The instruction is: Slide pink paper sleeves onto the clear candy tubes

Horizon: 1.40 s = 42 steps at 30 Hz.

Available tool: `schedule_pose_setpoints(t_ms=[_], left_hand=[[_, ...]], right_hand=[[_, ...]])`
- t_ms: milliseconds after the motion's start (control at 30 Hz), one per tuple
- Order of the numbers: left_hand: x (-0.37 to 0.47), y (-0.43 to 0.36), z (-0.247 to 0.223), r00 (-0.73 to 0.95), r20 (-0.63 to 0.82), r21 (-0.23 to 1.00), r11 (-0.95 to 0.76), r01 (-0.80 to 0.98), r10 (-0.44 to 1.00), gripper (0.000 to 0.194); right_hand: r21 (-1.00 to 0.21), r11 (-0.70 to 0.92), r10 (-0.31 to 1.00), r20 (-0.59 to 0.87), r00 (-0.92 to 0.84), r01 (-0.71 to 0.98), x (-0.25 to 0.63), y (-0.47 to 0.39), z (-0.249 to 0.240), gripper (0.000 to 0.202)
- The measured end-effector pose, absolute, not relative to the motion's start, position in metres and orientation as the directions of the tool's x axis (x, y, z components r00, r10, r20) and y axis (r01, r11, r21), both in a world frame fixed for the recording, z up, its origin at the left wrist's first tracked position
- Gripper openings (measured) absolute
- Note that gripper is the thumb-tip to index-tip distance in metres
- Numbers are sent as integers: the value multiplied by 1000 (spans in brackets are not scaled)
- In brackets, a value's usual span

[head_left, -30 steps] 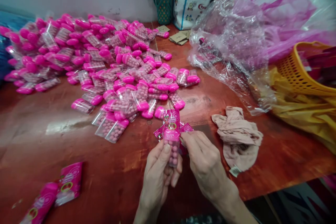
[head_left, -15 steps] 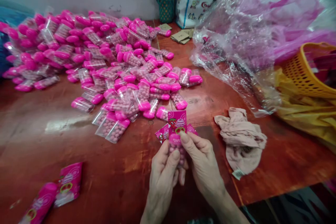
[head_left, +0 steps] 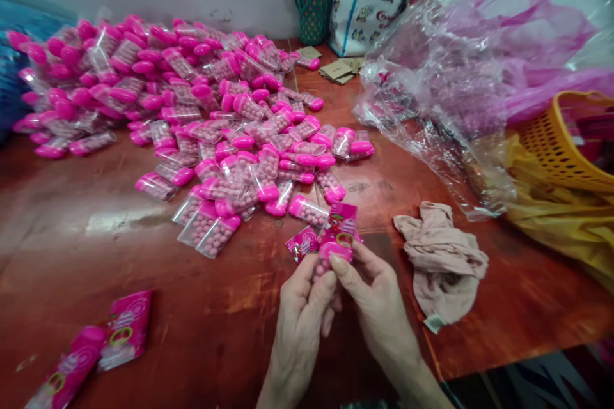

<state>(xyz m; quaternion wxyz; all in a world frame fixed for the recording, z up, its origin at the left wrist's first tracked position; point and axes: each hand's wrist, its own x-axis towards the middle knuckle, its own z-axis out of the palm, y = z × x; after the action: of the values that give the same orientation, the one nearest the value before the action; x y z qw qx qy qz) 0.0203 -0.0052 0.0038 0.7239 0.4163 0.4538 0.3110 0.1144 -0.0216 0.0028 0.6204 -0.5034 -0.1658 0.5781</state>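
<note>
In front of me, my left hand (head_left: 302, 313) grips a small clear candy container (head_left: 320, 268) with pink balls inside and a pink cap. A printed pink wrapper (head_left: 344, 220) sticks up at the cap end; whether the cap is inside it I cannot tell. My right hand (head_left: 374, 297) pinches the same container, its thumb on the cap and its fingers behind the wrapper. Another printed wrapper (head_left: 303, 243) lies on the table just beyond my hands, partly covered. To the left lie two wrapped containers (head_left: 125, 326), one lapping the other.
A big heap of pink-capped candy containers (head_left: 192, 89) spreads over the table's back left. On the right are a crumpled beige cloth (head_left: 444, 262), clear and pink plastic bags (head_left: 432, 64) and a yellow basket (head_left: 551, 140). Cardboard pieces (head_left: 337, 70) lie near a white bag (head_left: 364, 3).
The container and wrapper in my hands have gone from upright to leaning right, and the wrapper has moved right. Both hands keep their hold. The view has shifted slightly.
</note>
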Motion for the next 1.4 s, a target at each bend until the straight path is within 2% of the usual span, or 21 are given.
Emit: schedule_pose_setpoints(t_ms=[133,333,567,667,800,967,1100,1233,1333,1400], left_hand=[[18,-3,9,512,-406,889,458,29,757,19],[19,-8,8,420,-308,936,350,-25,854,13],[25,-18,5,349,-348,900,415,-137,870,17],[27,-15,6,358,-398,833,496,-244,845,20],[27,-10,8,358,-466,737,579,-350,809,23],[29,-14,9,188,-465,773,500,-389,865,19],[32,-18,8,93,-443,833,448,-325,892,22],[31,-16,8,107,-385,891,399,-218,917,28],[23,-12,12,190,-305,947,319,-46,933,37],[15,-9,17,134,-246,967,233,106,960,34]], right_hand=[[-738,-183,872,-427,240,-649,131,-15,11,18],[-703,-174,849,-462,257,-690,114,-17,15,20],[-763,-210,808,-487,331,-611,100,-26,9,25],[-768,-192,847,-445,292,-611,104,-28,8,24],[-815,-155,892,-359,277,-558,109,-28,11,32],[-895,-142,848,-331,415,-423,96,-28,9,33],[-886,-161,821,-365,439,-435,83,-31,4,25],[-911,-147,859,-311,407,-384,84,-30,6,17],[-940,-167,883,-276,378,-297,96,-29,14,19],[-953,-197,898,-269,348,-228,106,-30,20,20]])
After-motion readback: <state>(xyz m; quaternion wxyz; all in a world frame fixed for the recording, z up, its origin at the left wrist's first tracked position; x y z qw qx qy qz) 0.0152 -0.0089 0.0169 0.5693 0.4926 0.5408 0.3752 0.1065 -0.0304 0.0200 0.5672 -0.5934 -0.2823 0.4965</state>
